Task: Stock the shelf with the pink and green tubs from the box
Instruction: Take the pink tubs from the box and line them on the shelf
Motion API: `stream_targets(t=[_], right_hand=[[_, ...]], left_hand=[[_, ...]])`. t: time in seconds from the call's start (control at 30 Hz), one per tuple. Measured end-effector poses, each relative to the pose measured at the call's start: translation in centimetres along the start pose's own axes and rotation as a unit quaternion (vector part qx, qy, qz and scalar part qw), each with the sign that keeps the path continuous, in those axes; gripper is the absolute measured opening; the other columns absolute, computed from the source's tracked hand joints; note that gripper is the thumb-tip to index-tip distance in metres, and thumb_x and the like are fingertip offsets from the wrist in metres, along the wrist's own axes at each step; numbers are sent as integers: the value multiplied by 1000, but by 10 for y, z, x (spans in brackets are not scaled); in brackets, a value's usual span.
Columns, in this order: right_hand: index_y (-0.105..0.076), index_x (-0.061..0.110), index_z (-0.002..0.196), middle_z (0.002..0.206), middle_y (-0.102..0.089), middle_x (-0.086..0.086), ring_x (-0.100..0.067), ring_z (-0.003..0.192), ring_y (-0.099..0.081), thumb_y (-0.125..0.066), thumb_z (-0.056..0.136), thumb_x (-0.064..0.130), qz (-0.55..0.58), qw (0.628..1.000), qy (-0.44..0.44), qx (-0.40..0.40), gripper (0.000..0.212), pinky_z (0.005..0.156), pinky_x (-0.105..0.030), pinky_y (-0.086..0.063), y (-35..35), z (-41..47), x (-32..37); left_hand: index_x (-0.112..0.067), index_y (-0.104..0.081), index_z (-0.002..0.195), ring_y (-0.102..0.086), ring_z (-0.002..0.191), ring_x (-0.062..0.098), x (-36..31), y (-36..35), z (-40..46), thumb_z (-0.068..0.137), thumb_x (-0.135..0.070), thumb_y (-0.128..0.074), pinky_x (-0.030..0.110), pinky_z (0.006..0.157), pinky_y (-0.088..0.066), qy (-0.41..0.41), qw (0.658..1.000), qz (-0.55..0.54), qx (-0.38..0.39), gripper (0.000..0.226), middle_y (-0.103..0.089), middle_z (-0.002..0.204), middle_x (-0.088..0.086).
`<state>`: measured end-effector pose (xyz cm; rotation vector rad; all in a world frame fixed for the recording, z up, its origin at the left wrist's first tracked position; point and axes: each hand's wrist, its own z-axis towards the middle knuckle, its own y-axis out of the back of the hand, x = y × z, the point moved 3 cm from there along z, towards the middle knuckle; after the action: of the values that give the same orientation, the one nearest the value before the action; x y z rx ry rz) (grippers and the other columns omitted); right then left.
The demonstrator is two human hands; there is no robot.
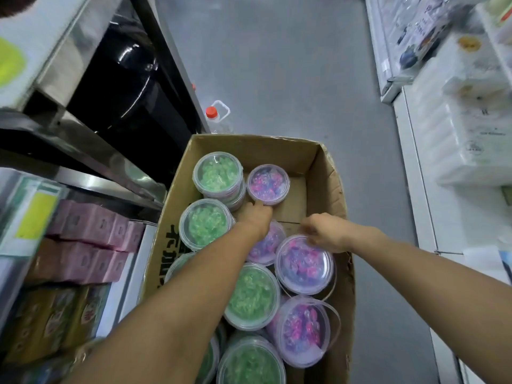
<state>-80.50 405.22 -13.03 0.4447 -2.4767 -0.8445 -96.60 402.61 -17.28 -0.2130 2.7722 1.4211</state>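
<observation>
The small round clear-plastic tub of pink and purple beads point(268, 183) sits at the far end of the brown cardboard box point(329, 189), at about twelve o'clock from the hands, beside a stack of clear tubs of green beads point(217, 173) at its nine o'clock. The left hand point(256, 216) reaches its fingertips to this tub's near edge; whether they are closing on it I cannot tell, as the fingers are blurred. The right hand point(325, 231) lies at three o'clock of the left, its fingers curled loosely over the far rim of a larger clear pink-bead tub point(304, 263), touching the lid but not clearly clamped on it.

The step in hand looks like the pick-up: both hands are choosing tubs, and the box remains well filled (so stocking seems far from done). Next, each hand likely needs a firm grasp around a lid rim, then a lift clear of the neighbours toward the metal shelf point(83, 162) at nine o'clock of the box.
</observation>
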Motion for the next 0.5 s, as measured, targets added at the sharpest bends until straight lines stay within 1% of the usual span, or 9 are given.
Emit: stream_targets(t=[0.1, 0.23, 0.3, 0.37, 0.43, 0.5], right_hand=[[-59, 13, 111, 112, -64, -7, -26, 99, -60, -55, 91, 22, 2, 1000, 5, -29, 22, 84, -38, -51, 8, -14, 2], [-57, 14, 105, 106, -63, -6, -24, 94, -60, -53, 91, 21, 6, 998, 2, -64, 15, 83, -41, -51, 24, -40, 6], [-58, 13, 103, 104, -63, -6, -25, 93, -59, -53, 91, 20, 11, 996, 4, -85, 14, 82, -41, -51, 32, -57, 8], [-58, 13, 100, 102, -64, -6, -25, 91, -59, -54, 91, 19, 29, 994, 7, -105, 12, 81, -41, -51, 39, -78, 10], [-60, 12, 101, 99, -64, -6, -23, 89, -60, -56, 91, 20, 67, 990, 10, -122, 13, 79, -40, -52, 46, -102, 13], [-60, 9, 101, 96, -65, -9, -26, 83, -64, -57, 91, 19, 120, 983, 18, -137, 14, 75, -42, -55, 52, -129, 18]], left_hand=[[-9, -42, 133, -48, 120, 38, 0, 10, -17, 91, -14, -58, 44, 97, -43, 4, 998, -52, -17, 45, -41, 138, 17], [-5, -42, 126, -54, 110, 36, -14, 23, -50, 92, -16, -58, 44, 89, -47, 5, 991, -73, -114, 39, -49, 129, 19], [-6, -44, 124, -54, 109, 34, -18, 31, -69, 92, -17, -58, 43, 88, -46, 16, 979, -123, -162, 36, -50, 126, 18], [-6, -45, 120, -53, 107, 33, -15, 41, -94, 93, -19, -58, 43, 88, -45, 54, 955, -206, -204, 33, -51, 123, 15], [-7, -46, 114, -54, 104, 33, -12, 50, -125, 92, -21, -59, 43, 86, -45, 107, 916, -302, -241, 29, -52, 118, 13], [-10, -46, 108, -57, 98, 30, -12, 55, -161, 90, -24, -61, 38, 79, -45, 160, 872, -379, -267, 27, -55, 113, 11]])
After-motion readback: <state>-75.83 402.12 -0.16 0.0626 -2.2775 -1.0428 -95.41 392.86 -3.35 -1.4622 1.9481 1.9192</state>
